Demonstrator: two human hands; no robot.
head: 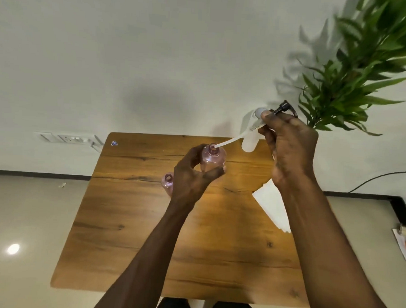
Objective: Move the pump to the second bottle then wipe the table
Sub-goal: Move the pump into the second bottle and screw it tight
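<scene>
While the left hand [191, 174] was wrapped around a pink translucent bottle [213, 159], thumb on the near side and fingers curled behind it, the right hand [288, 146] was raised up and to the right of it, closed on the pump [283, 109]. The pump's black head stuck out above the right fingertips, tilted away toward the wall. Its white dip tube [230, 142] ran down and to the left from the right hand, curving slightly, with its lower tip at the open mouth of the held bottle; whether the tip was inside the neck or just at the rim could not be told. The two hands were well apart, joined only by the tube's span.

A second pink bottle [167, 183], also uncapped, stood on the wooden table [134, 220] just left of the left hand, partly hidden behind it. A white bottle [250, 138] stood at the far edge of the table, behind the right hand. A white cloth or paper [273, 208] lay on the right part of the table, partly covered by the right forearm. A small scrap [114, 143] sat near the far left corner. A green plant [354, 74] leaned in at upper right.
</scene>
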